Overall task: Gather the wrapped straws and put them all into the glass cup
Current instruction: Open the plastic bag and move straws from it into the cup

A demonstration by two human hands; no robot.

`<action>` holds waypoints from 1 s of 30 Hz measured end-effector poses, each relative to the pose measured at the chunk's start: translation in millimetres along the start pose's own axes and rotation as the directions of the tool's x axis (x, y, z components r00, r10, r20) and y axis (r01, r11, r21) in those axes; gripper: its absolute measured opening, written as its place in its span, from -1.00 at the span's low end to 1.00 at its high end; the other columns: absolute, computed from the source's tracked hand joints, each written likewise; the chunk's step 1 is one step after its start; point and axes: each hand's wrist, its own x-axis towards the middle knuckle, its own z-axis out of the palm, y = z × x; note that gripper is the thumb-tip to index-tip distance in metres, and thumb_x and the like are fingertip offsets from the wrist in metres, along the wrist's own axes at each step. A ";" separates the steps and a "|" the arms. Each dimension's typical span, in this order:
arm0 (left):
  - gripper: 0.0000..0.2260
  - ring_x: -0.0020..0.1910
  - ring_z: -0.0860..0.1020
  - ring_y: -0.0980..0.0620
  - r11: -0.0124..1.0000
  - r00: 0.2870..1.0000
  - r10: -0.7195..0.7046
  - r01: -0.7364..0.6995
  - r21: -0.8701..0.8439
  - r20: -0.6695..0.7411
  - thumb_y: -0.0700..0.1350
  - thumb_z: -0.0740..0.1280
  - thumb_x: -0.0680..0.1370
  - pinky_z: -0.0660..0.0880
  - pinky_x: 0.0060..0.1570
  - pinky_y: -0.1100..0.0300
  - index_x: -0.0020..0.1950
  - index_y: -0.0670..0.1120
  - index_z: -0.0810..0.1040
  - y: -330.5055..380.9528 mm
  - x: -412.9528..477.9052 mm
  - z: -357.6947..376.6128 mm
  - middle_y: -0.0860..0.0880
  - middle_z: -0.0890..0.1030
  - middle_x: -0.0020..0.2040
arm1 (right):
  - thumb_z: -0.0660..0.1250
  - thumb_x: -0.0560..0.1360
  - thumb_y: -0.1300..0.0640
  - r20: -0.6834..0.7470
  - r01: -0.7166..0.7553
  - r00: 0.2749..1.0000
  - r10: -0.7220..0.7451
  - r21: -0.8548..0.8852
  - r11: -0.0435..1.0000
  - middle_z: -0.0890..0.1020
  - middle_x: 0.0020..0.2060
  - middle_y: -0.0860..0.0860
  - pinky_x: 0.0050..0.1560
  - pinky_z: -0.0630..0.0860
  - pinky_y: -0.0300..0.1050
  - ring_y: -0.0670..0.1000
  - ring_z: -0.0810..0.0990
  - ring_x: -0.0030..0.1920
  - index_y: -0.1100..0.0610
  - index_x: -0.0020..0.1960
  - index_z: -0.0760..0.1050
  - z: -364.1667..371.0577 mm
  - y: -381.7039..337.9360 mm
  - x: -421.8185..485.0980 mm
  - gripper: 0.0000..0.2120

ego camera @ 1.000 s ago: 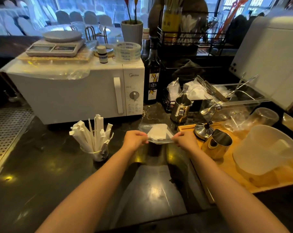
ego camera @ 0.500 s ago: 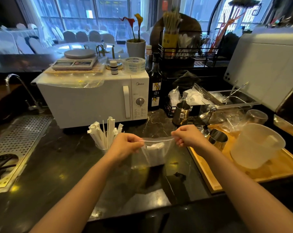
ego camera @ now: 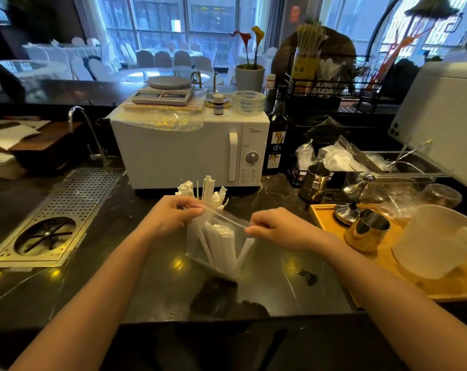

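Note:
A clear plastic bag (ego camera: 219, 245) hangs upright over the dark counter, with several white wrapped straws (ego camera: 221, 241) inside it. My left hand (ego camera: 170, 216) pinches the bag's top edge at the left. At the right end of that edge, my right hand (ego camera: 277, 228) pinches it too, stretching the opening between them. Behind my left hand, more wrapped straws (ego camera: 208, 190) stick up out of the glass cup, whose body is hidden by the hand and bag.
A white microwave (ego camera: 189, 151) stands just behind the cup. A wooden tray (ego camera: 331, 218) at the right carries a gold jug (ego camera: 366, 232), a frosted plastic jug (ego camera: 435, 242) and a steel lid. A perforated drain grate (ego camera: 58, 218) lies at the left. A dark bottle (ego camera: 276, 140) stands beside the microwave.
Both hands lifted the bag from lying flat on the counter to hanging upright and brought it nearer to me. The straws inside have dropped to stand on end.

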 end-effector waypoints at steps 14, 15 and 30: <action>-0.89 -0.32 0.46 0.12 0.997 0.997 -0.076 0.076 0.005 0.016 -0.21 0.24 0.52 0.40 -0.26 0.29 -0.09 -0.14 0.57 -16.3 8.8 -54.1 -0.01 0.53 -0.29 | 0.19 0.54 0.09 0.026 0.164 0.986 -0.164 -0.008 0.986 0.49 -0.33 0.01 -0.24 0.45 -0.12 -0.03 0.45 -0.32 0.14 -0.16 0.46 38.3 -50.8 82.4 -0.84; -0.89 -0.31 0.47 0.10 0.997 0.997 -0.082 0.082 -0.004 0.011 -0.22 0.24 0.52 0.41 -0.24 0.27 -0.12 -0.13 0.56 -17.8 10.4 -57.9 -0.02 0.53 -0.28 | 0.19 0.54 0.10 0.022 0.157 0.987 -0.157 0.003 0.988 0.46 -0.37 -0.02 -0.28 0.41 -0.17 -0.05 0.42 -0.36 0.10 -0.21 0.43 40.6 -53.0 88.5 -0.83; -0.83 -0.26 0.53 0.04 0.955 0.879 -0.275 0.203 -0.216 -0.390 -0.03 0.28 0.50 0.45 -0.41 0.22 -0.04 -0.04 0.33 -68.0 19.1 -77.4 -0.11 0.46 -0.03 | 0.20 0.53 0.15 0.025 0.033 0.999 -0.047 0.392 0.920 0.49 -0.37 -0.05 -0.35 0.44 -0.34 -0.12 0.48 -0.36 0.02 -0.31 0.37 71.8 -86.6 146.1 -0.76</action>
